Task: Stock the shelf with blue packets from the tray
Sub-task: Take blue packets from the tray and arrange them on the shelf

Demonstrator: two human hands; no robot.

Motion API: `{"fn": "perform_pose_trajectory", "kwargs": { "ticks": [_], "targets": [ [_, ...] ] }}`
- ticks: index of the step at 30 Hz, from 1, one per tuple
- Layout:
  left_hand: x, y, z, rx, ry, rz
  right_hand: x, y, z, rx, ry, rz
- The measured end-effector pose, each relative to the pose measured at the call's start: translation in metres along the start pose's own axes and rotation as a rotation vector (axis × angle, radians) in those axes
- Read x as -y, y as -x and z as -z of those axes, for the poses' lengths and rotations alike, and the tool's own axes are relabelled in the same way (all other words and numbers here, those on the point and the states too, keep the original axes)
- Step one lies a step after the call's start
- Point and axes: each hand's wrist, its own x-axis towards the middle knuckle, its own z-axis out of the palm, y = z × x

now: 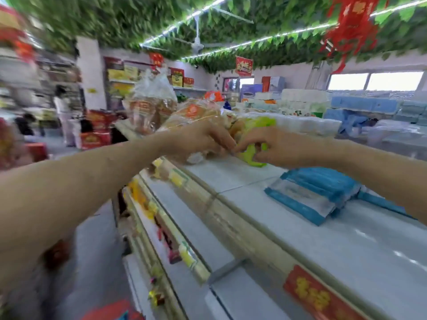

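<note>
The right hand's (277,146) fingers (248,146) curl round a soft lime-green plastic packet (253,158), while the left hand's (203,139) fingers (221,139) bend down onto a clear plastic bag of bread (194,114) just beside it; blur hides whether they grip it. Both packets sit at the far end of the white top shelf (231,174). Nearer, under the right forearm, a stack of blue-and-white plastic packets (318,192) already lies on that shelf, so stocking looks under way, perhaps clearing room; the tray is out of view, so what remains cannot be judged.
</note>
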Motion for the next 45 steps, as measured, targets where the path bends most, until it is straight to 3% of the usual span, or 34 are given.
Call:
{"fn": "perform_pose_trajectory", "kwargs": {
  "ticks": [7, 12, 15, 23, 27, 31, 36, 42, 45],
  "targets": [
    [0.091, 0.227, 0.028, -0.234, -0.002, 0.45, 0.152, -0.104, -0.101, 0.279, -0.03, 0.411],
    [0.139, 0.381, -0.036, -0.05, -0.075, 0.806, 0.245, -0.111, -0.234, 0.647, 0.081, 0.648],
    [0.155, 0.447, -0.093, 0.105, -0.099, 0.93, 0.266, -0.096, -0.311, 0.773, 0.063, 0.645],
    [0.196, 0.52, -0.189, 0.32, -0.276, 0.914, 0.235, -0.052, -0.448, 0.784, -0.01, 0.477],
    [0.201, 0.528, -0.198, 0.287, -0.385, 0.884, 0.223, -0.039, -0.478, 0.596, -0.067, 0.477],
    [0.202, 0.528, -0.199, 0.28, -0.42, 0.865, 0.221, -0.028, -0.486, 0.478, -0.116, 0.486],
    [0.203, 0.529, -0.199, 0.339, -0.423, 0.826, 0.216, -0.021, -0.49, 0.506, -0.09, 0.543],
    [0.205, 0.527, -0.197, 0.252, -0.279, 0.732, 0.221, -0.028, -0.479, 0.563, -0.178, 0.503],
    [0.202, 0.506, -0.164, 0.21, -0.262, 0.67, 0.227, -0.048, -0.441, 0.533, -0.175, 0.521]
  ]
}}
